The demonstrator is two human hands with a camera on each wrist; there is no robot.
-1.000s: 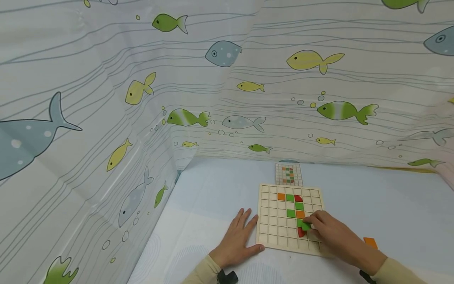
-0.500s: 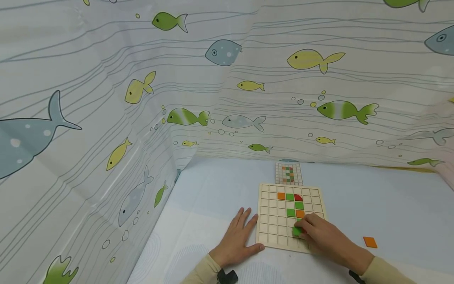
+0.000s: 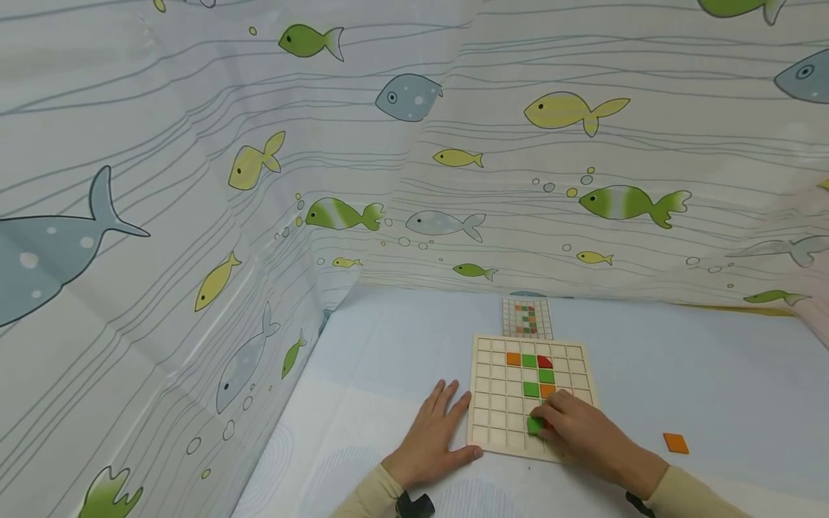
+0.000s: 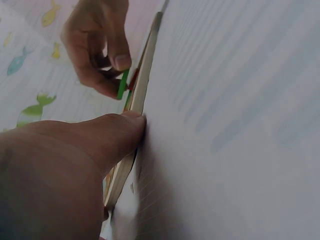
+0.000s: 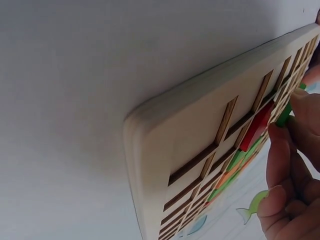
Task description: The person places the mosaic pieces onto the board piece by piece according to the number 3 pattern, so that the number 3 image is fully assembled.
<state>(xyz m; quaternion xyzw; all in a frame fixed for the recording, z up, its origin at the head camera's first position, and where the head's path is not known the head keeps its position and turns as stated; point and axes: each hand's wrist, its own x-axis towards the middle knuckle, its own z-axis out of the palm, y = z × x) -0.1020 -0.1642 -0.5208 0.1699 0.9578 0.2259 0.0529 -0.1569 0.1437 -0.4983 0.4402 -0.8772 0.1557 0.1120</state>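
A wooden grid board (image 3: 490, 417) lies on the table, with orange, green and red tiles in some cells. My right hand (image 3: 576, 432) pinches a green square tile (image 3: 535, 426) between thumb and fingers over the lower middle cells. In the left wrist view that green tile (image 4: 123, 85) is tilted on edge, just above the board. The right wrist view has a red tile (image 5: 257, 127) in the board beside the pinched one; the right hand hides it in the head view. My left hand (image 3: 432, 435) rests at the board's left edge, fingers straight and spread, thumb touching the near corner.
Loose on the table, right of the board, lies an orange tile (image 3: 676, 442). A small card (image 3: 527, 318) printed with a coloured grid pattern sits against the board's far edge. Fish-printed sheeting (image 3: 388, 180) rises behind and to the left.
My right hand has moved left across the board with the green tile, from beside the red tile to the cells left of it. The left hand has stayed in place.
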